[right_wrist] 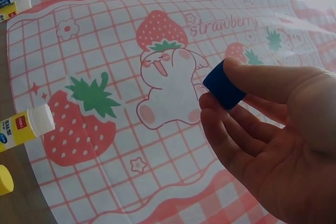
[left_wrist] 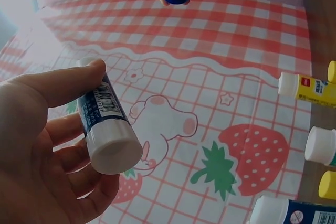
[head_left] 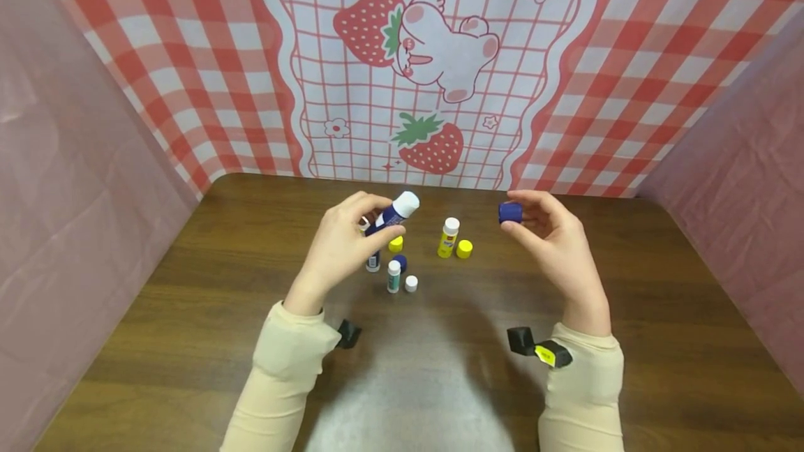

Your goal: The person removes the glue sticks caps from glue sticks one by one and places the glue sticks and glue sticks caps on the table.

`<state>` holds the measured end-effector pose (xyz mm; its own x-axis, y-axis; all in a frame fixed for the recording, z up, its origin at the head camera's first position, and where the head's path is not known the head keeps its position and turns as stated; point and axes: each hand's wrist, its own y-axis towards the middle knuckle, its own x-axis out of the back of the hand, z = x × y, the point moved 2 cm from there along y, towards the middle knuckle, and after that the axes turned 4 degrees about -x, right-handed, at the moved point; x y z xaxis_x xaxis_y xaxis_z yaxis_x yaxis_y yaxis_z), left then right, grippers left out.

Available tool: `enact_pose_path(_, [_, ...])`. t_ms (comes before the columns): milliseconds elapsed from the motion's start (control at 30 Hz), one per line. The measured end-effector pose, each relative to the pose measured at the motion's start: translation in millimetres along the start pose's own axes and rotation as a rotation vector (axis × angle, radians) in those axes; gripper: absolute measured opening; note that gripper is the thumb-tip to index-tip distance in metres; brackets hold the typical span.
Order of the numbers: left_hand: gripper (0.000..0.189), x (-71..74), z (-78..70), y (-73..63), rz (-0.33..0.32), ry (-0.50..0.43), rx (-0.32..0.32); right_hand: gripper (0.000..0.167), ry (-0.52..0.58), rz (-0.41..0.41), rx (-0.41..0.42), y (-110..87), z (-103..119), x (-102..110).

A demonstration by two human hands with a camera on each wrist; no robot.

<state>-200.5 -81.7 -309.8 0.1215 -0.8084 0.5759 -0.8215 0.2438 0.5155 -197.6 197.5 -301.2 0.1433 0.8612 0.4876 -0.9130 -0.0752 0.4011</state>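
Note:
My left hand point(head_left: 336, 239) holds a dark blue glue stick point(head_left: 392, 215) above the table, tilted, its white end up and to the right. In the left wrist view the label with a barcode shows on the glue stick point(left_wrist: 105, 108), with the thumb along it. Well to the right, my right hand point(head_left: 561, 246) pinches a dark blue cap point(head_left: 510, 213) between thumb and fingertips. The right wrist view shows this cap point(right_wrist: 224, 84) from the side. Cap and glue stick are apart.
Between the hands stand a yellow glue stick point(head_left: 447, 239) and a small white-and-green one point(head_left: 393, 277). Another blue glue stick point(head_left: 373, 261) is partly hidden by the left hand. Loose caps lie about: yellow point(head_left: 464, 249), yellow point(head_left: 396, 244), blue point(head_left: 400, 262), white point(head_left: 411, 284). A checked cloth point(head_left: 220, 75) hangs behind.

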Motion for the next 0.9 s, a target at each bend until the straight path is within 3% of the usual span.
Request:
enact_pose_path(600, [0.034,-17.7,-8.8,0.0,-0.039,-0.095,-0.020,0.029,-0.111,0.045,0.003,0.4,-4,-1])
enact_pose_path(900, [0.035,-30.3,-14.9,-1.6,0.024,-0.122,-0.014,0.030,-0.164,0.086,-0.008,-1.4,-6,0])
